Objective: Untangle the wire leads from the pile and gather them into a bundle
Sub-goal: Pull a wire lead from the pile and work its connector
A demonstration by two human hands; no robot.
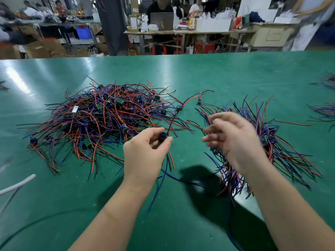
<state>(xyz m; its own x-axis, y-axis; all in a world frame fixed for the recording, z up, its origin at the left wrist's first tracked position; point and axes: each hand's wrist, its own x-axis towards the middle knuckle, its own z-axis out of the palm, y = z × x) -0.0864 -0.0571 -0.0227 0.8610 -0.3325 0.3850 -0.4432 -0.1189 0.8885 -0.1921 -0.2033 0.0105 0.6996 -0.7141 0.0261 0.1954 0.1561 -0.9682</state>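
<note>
We are mid-sort. Our left hand, at centre frame, pinches one wire lead by its small dark block, and its coloured tails trail onto the green table. The tangled pile lies centre left and the gathered bundle at right. Our right hand, blurred, hovers over that bundle with its fingers spread, holding nothing. Next, we judge, the lead must be drawn clear of the pile's strands and laid lengthwise on the bundle.

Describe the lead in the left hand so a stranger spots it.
On the green table, look between the tangled pile at left and the gathered bundle at right. The left hand pinches one wire lead by its dark component; it alone is in a hand, red and blue wires trailing below.
</note>
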